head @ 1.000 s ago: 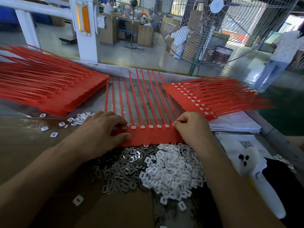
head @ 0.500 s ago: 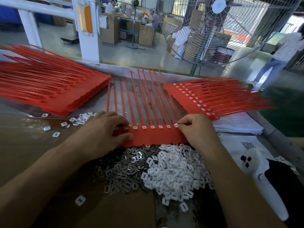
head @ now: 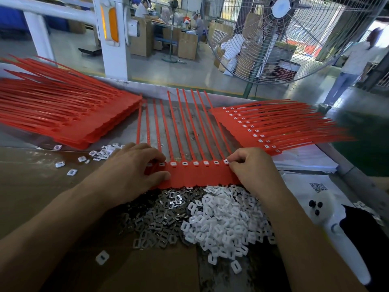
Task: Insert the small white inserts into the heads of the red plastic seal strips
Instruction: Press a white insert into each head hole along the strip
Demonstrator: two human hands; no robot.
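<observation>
Seal strips (head: 189, 173): joined head band runs left-right just beyond the white inserts (head: 223, 224); tails point away.
Left hand (head: 134, 173): pinches band's left end.
Right hand (head: 250, 167): fingers curled, pinching right-end head.

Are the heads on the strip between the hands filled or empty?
Filled where visible: white inserts sit in the strip heads.

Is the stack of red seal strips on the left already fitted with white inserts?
No, the left stack of red plastic seal strips shows empty holes in its heads, unlike the right stack, which has white inserts.
</observation>
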